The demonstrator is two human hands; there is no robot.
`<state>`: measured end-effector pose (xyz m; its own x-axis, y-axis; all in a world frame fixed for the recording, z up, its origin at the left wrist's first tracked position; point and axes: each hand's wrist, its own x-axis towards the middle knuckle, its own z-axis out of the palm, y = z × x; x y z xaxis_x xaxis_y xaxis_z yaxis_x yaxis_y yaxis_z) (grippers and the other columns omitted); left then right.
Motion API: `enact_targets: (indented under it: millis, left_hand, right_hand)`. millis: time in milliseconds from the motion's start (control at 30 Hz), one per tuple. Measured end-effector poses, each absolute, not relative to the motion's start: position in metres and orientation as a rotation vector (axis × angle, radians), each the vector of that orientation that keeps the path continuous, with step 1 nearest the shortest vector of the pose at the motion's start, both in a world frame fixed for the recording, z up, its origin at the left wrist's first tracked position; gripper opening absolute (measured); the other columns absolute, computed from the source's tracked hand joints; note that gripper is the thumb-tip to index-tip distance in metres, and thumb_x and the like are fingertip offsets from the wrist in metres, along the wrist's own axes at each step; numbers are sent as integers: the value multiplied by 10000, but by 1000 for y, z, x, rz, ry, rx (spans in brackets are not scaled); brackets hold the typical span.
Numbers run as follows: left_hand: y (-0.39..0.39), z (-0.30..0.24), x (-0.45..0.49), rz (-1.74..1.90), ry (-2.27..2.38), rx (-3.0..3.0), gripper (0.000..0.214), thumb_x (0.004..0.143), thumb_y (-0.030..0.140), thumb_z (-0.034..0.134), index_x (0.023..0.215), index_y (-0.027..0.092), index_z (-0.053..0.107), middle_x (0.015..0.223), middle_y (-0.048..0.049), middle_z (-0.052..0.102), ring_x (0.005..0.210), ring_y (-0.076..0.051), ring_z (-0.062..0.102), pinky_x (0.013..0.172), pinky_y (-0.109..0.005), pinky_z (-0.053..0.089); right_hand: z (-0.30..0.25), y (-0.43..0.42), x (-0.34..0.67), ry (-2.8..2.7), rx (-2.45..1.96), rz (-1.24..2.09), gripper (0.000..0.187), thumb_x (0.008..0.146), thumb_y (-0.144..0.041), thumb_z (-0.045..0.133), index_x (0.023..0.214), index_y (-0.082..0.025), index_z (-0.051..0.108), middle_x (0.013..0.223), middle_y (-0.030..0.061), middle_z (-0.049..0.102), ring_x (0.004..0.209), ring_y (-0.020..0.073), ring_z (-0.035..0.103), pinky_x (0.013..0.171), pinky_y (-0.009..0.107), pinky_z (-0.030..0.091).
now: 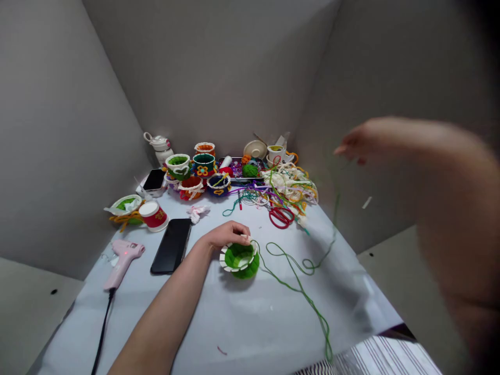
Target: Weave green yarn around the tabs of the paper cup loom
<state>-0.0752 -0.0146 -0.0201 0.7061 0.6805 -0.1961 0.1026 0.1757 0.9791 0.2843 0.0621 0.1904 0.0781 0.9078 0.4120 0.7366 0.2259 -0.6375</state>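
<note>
My left hand [231, 234] grips the rim of a small paper cup [239, 260] woven with green yarn, its white slats standing out around the edge. The cup tilts toward me on the table. High on the right, my right hand [353, 143] is raised, blurred, with its fingers pinched together. From those fingers a green yarn [335, 219] hangs, faint near the hand, and runs down to the tabletop. There the yarn lies in loose loops to the right of the cup, and one end meets the cup's rim by my left thumb.
A pink glue gun [123, 260], a black phone [172, 246] and a red-and-white paper cup [153, 215] lie left. Several yarn-covered cups [204, 165] are stacked at the back. Red-handled scissors [281, 217] rest beside a tangled yarn pile [291, 182]. Grey walls surround the table.
</note>
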Motion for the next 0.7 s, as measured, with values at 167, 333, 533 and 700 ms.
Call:
enact_targets:
  millis: [167,333,533,700]
  left_hand:
    - [-18,10,-79,422,802,1536,284,638,363,783,704,113,666,695,-11,594,670,-111,501,627,-214,401]
    - [-25,36,-89,473,882,1642,265,688,373,739,738,120,678,714,-13,611,679,-117,514,630,-217,407]
    - [-23,38,-89,489,974,1649,242,693,360,720,737,125,683,706,-18,625,669,-119,517,614,-226,384]
    - [-23,22,-67,512,1083,1584,240,660,356,709,709,124,671,659,-4,592,629,-110,485,583,-233,346]
  right_hand:
    - [76,-29,197,-2340,-1225,996,372,794,-398,736,1110,-208,679,1035,86,700,886,204,644,760,316,514]
    - [2,-77,153,-1975,-942,1825,618,763,-471,717,1281,-176,554,790,16,656,656,137,600,566,247,463]
    - [71,-39,262,-1626,-1348,1380,381,738,-599,684,710,-225,614,520,-25,390,446,104,302,443,298,211]
    - [95,-14,315,-1433,-1588,265,332,804,-613,600,768,-283,611,602,35,492,563,210,481,545,388,393]
